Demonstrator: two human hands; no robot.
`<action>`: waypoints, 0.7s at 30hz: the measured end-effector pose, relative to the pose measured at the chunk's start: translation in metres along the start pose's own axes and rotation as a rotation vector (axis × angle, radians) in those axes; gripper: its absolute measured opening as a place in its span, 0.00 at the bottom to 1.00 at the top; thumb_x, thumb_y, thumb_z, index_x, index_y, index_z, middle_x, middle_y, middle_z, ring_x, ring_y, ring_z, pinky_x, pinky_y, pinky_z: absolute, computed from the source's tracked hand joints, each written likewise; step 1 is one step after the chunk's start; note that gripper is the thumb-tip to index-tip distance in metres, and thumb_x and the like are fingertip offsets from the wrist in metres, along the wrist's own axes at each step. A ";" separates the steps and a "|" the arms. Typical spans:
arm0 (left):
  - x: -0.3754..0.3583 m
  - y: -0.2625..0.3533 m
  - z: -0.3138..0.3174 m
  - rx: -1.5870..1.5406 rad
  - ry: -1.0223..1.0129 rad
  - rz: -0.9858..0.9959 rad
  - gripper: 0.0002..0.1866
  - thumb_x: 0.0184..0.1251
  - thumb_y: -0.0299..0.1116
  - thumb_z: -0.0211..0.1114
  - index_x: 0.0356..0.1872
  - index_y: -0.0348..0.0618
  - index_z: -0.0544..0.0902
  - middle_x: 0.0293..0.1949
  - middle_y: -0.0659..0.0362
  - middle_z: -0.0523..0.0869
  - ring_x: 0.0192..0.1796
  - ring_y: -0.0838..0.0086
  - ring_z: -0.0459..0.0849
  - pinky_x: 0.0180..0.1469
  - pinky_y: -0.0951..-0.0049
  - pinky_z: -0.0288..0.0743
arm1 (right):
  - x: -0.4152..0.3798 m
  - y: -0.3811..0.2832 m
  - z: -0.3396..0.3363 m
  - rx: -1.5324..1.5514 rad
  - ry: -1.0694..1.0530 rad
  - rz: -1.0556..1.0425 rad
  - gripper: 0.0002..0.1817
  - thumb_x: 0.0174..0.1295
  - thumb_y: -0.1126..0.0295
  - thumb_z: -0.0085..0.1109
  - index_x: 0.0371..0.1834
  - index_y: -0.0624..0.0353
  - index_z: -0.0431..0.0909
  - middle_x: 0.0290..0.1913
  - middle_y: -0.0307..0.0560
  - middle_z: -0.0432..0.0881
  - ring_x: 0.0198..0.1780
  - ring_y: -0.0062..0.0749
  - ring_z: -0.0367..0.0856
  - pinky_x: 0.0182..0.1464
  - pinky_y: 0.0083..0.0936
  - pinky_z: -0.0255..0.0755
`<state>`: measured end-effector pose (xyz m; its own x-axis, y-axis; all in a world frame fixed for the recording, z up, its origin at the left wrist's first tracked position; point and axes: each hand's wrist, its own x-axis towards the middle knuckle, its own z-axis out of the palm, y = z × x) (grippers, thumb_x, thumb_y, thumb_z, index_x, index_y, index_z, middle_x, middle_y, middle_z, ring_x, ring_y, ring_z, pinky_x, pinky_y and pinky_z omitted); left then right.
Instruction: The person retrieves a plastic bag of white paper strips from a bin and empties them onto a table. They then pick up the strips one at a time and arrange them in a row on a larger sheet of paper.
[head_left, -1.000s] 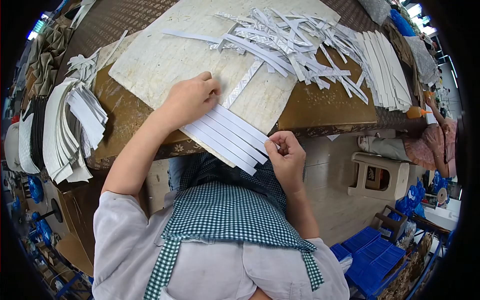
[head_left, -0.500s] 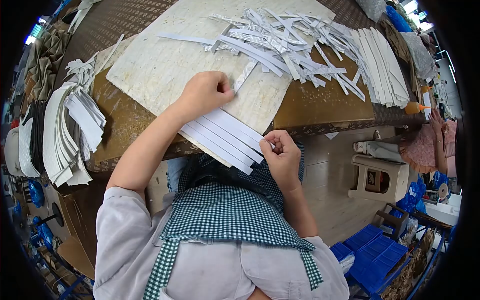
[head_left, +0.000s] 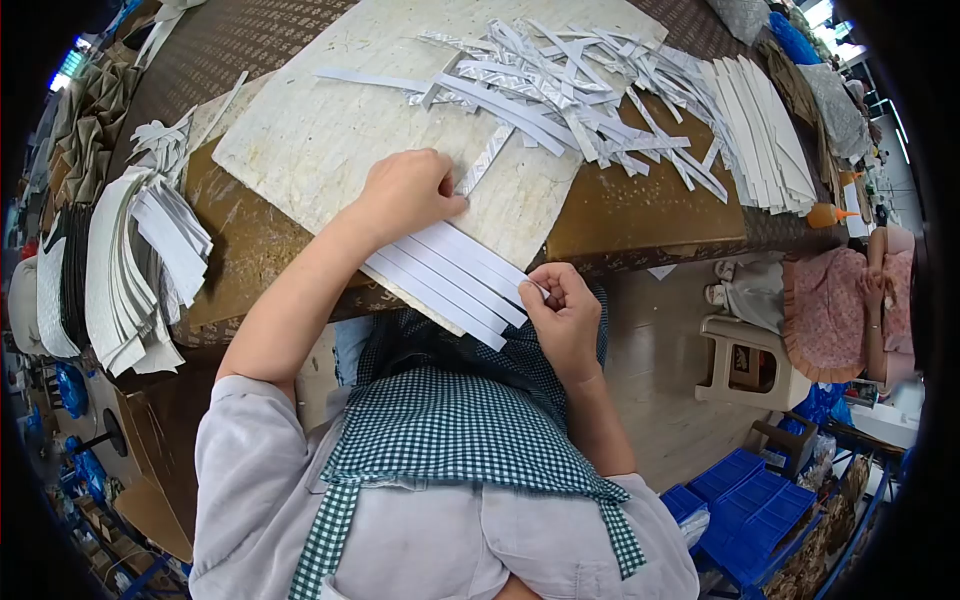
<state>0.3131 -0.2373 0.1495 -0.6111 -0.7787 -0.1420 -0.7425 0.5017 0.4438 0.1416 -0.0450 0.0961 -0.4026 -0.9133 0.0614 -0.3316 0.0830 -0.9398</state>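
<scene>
Stained pale board [head_left: 330, 125] lies under L hand [head_left: 410, 190], fingers curled, hold unclear. R hand [head_left: 565, 318] pinches flat wht strip [head_left: 488, 262] btwn thumb & index.

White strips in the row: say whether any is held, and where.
The right hand pinches the farthest strip by its right end; whether the left hand holds anything cannot be told.

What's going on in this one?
An aproned person is working with narrow white strips. The right hand pinches the end of one in a row of side-by-side strips at the near edge of a pale board. The left hand is at the row's other end, its fingertips partly hidden. Farther back lies a loose heap of strips, with stacked pale pieces on the left. Another person is off to the right.
</scene>
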 end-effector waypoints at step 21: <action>-0.060 0.004 -0.067 -0.696 0.020 0.161 0.06 0.70 0.27 0.66 0.43 0.35 0.85 0.29 0.65 0.84 0.28 0.86 0.77 0.32 0.83 0.73 | 0.034 -0.045 -0.029 -0.465 0.187 -0.661 0.30 0.57 0.72 0.69 0.66 0.55 0.77 0.70 0.50 0.72 0.67 0.42 0.69 0.68 0.38 0.63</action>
<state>0.3653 -0.2140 0.2189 -0.6883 -0.7253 -0.0144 -0.2923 0.2591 0.9206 0.1180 -0.0685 0.1507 -0.1226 -0.7534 0.6460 -0.8518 -0.2541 -0.4581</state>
